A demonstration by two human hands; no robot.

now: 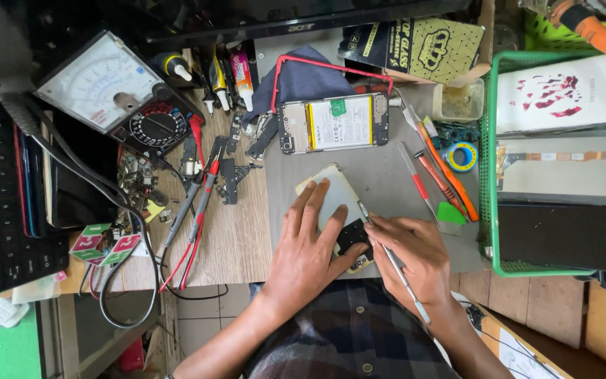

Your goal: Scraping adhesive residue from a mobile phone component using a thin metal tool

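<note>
I see the left hand [308,242] spread flat, fingers [315,200] wide, pressing down a pale phone back cover [338,193] on the grey mat [380,168]. Right hand [415,256] pinched narrow around a thin metal pry tool [395,267]; its tip meets the cover edge just beside the left fingertips. Beyond the fingers lies an opened phone [333,123], battery showing. Multimeter [117,91] well off, past the left hand.

two hands [303,245], two phones [333,123], one multimeter [110,88]
</note>
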